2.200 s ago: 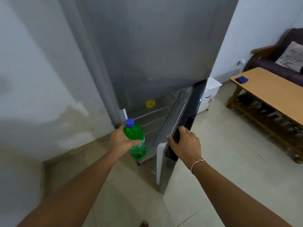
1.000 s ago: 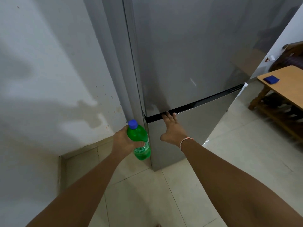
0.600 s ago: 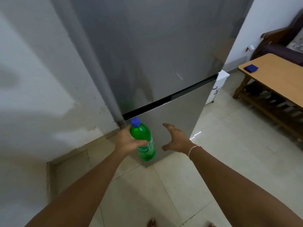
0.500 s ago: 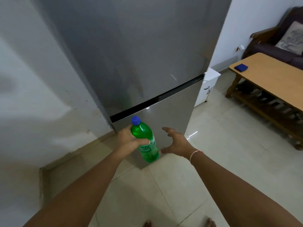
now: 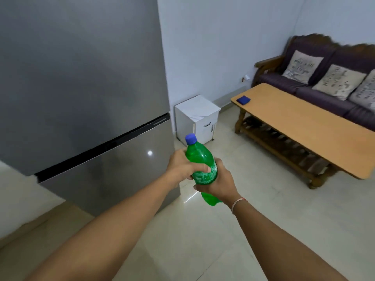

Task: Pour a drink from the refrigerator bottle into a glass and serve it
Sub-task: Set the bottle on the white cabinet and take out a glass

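Two hands, left hand (image 5: 180,167), right hand (image 5: 220,182), gripping green bottle (image 5: 199,159), label partly hidden

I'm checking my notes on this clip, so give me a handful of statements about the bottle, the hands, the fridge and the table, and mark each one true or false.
1. Both hands hold the green bottle. True: the left hand grips its upper body and the right hand wraps its lower part.
2. The blue cap is off the bottle. False: it sits on the neck.
3. The refrigerator doors are shut. True.
4. A glass stands on the wooden table. False: only a small blue object lies there, near its far corner.
5. The bottle rests on the floor. False: it is held in the air, tilted slightly.
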